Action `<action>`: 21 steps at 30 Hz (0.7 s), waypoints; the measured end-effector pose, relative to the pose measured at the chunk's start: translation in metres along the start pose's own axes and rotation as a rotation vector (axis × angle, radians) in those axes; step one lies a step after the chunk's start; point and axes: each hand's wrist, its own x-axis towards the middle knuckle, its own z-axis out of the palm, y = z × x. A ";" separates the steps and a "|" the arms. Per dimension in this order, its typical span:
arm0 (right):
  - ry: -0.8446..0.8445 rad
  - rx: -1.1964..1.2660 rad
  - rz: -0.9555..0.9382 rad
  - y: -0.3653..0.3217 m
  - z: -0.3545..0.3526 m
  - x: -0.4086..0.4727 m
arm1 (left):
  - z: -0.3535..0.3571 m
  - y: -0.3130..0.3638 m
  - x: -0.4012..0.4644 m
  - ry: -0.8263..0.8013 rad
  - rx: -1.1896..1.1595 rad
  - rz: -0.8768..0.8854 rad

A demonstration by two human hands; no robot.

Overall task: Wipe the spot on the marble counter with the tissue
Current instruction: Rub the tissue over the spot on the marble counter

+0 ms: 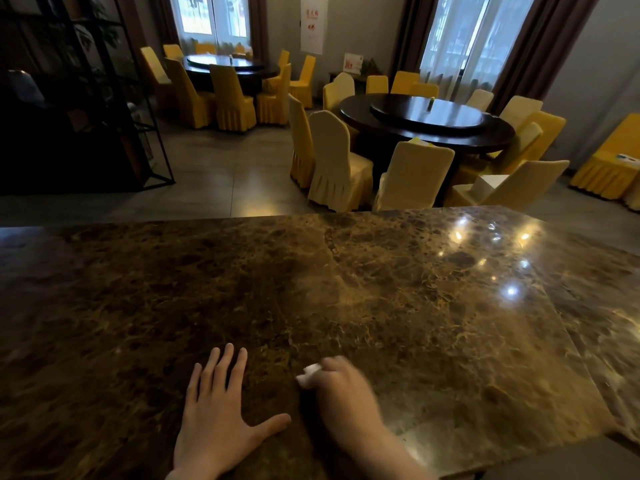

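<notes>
The right hand is clenched on the tissue, pressed to the counter at its ten o'clock. The left hand lies flat, released. The spot itself can't be made out.

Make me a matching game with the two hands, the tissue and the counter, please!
Things:
1. left hand
2. right hand
3. tissue
4. marble counter

States:
A. white and bunched up
B. flat, fingers spread on the stone
C. brown, shiny, with light spots reflected
D. blurry, closed round something white

Pairs: 1-B, 2-D, 3-A, 4-C
</notes>
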 end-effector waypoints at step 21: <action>0.308 -0.121 0.759 0.103 -0.062 -0.002 | 0.008 -0.001 0.001 0.064 -0.034 0.019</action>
